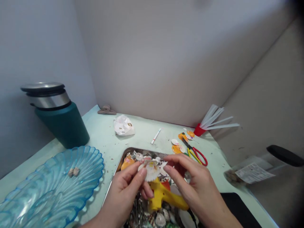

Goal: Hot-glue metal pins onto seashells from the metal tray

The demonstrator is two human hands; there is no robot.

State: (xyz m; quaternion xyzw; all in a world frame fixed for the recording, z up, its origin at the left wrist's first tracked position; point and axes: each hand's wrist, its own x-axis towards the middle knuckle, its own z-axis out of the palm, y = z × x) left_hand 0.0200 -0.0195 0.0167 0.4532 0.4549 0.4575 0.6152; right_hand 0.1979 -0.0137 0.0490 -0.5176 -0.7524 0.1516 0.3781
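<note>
A pale fan-shaped scallop shell (152,172) is pinched between the thumb and fingers of my left hand (127,186), raised over the metal tray (129,149). Yellowish marks show near the shell's upper edge. My right hand (193,180) curves in from the other side, thumb and forefinger apart, close to the shell's right edge; I make out nothing in its grip. Beneath both hands lies a yellow glue gun (163,197), partly covered by my right hand. Many mixed shells (160,219) fill the tray around it.
A blue scalloped glass dish (47,177) with small shells (74,172) is at left, before a green bottle (63,123). Red-and-yellow scissors (196,153), a red cup (199,129) of glue sticks (213,118), crumpled paper (123,126) and a clear jar (251,171) stand around.
</note>
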